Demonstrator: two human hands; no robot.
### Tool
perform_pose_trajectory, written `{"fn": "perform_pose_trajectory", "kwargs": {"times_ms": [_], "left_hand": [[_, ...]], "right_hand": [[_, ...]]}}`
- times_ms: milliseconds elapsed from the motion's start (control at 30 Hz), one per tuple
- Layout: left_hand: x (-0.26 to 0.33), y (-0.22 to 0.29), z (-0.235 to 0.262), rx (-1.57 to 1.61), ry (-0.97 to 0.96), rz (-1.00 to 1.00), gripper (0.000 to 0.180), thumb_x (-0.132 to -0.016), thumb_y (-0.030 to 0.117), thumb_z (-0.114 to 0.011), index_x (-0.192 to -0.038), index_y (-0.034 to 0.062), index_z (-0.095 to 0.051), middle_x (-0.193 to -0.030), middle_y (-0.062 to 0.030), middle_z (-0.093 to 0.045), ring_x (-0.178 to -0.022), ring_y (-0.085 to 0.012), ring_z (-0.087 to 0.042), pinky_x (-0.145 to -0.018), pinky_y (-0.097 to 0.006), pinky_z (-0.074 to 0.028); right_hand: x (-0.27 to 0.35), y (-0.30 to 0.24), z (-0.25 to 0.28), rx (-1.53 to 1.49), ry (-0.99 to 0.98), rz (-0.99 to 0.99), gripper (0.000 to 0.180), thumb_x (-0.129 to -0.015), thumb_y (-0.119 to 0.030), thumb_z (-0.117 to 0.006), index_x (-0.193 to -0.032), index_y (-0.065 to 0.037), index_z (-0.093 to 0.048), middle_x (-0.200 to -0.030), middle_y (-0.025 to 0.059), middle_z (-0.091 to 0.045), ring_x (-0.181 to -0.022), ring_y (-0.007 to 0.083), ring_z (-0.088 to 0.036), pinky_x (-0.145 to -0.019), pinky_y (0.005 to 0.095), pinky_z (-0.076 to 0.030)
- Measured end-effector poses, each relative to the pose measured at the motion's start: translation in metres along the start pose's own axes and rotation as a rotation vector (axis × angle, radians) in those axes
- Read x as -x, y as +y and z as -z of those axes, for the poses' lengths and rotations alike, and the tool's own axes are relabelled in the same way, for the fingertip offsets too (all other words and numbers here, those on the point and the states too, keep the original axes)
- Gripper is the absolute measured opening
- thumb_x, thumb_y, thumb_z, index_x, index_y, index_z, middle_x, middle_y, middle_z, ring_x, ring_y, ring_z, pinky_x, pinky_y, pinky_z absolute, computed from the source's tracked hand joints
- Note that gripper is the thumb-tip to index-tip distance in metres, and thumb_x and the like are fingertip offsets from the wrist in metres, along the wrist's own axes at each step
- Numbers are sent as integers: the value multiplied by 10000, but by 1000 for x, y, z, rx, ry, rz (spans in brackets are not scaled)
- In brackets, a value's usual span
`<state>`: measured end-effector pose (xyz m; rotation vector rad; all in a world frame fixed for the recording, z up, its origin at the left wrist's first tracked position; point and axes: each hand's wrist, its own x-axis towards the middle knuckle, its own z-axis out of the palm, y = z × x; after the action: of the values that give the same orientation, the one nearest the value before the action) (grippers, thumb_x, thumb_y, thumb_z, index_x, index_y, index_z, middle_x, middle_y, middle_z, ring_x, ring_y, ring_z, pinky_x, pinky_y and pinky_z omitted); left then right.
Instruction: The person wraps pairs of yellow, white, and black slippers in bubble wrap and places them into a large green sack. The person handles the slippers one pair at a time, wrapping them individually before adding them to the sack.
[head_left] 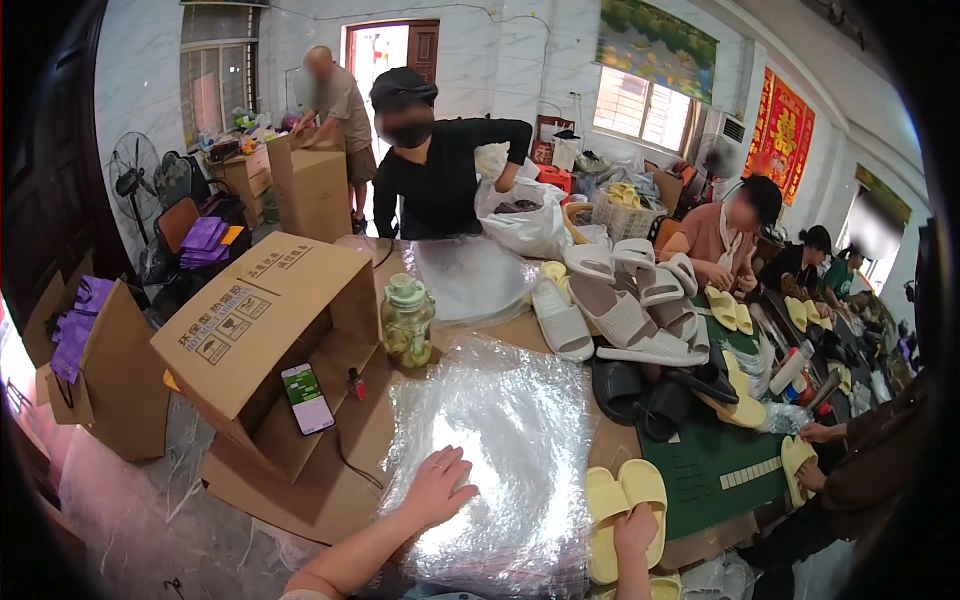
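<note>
While the left hand lies open, palm down on the clear plastic sheets, the right hand grips yellow slippers.

Head view: the slippers lie rightward of the left hand, beyond the sheets' middle, long axis running away from the person.

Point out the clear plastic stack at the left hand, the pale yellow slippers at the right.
Shiny clear plastic stack (520,440), head view: its top surface.
Pale yellow slippers (606,503), head view: left slipper's strap.

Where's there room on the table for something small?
On the green mat beside the yellow slides by the right hand, and the cardboard strip between clear plastic sheets and mat. It's crowded where grey slides and black slides pile up.
</note>
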<state>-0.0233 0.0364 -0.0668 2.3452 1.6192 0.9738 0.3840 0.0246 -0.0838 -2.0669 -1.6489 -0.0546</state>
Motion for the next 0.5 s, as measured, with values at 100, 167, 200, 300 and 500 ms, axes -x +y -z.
{"fn": "perform_pose_trajectory", "kwargs": {"times_ms": [100,167,200,300,500], "left_hand": [[5,12,8,-10,-82,-84,561,-894,473,-645,-1284,72,-598,-1439,-198,-491,-1353,-403,-429,-1138,-491,-325],[14,16,14,67,-221,-171,700,-874,557,-642,-1386,93,-533,-1511,-205,-411,-1394,-416,-372,-1169,-500,-285],[19,19,17,48,-263,-201,734,-871,581,-635,-1413,101,-509,-1520,-215,-398,-1406,-418,-358,-1173,-494,-279],[33,31,23,-82,-411,-248,825,-851,650,-626,-1482,150,-446,-1564,-210,-346,-1431,-433,-323,-1188,-489,-255],[43,16,1,24,-313,-264,768,-849,582,-658,-1456,149,-471,-1573,-211,-328,-1440,-446,-300,-1174,-544,-260]], "right_hand": [[-2,6,1,12,-43,-1,244,-797,-191,-703,-903,7,-610,-893,217,-629,-819,438,-623,-731,524,-501],[-3,8,1,-30,-25,24,223,-797,-185,-697,-880,5,-614,-854,221,-622,-810,435,-621,-722,525,-495],[-3,10,0,-49,-16,35,214,-796,-182,-694,-868,4,-617,-835,223,-619,-805,434,-620,-718,525,-492],[-4,19,11,-32,59,-132,185,-808,-149,-655,-809,30,-605,-767,240,-593,-785,448,-601,-710,523,-475],[4,56,58,-453,384,-204,157,-925,-72,-544,-834,52,-514,-749,97,-563,-699,207,-509,-651,356,-428]]}}
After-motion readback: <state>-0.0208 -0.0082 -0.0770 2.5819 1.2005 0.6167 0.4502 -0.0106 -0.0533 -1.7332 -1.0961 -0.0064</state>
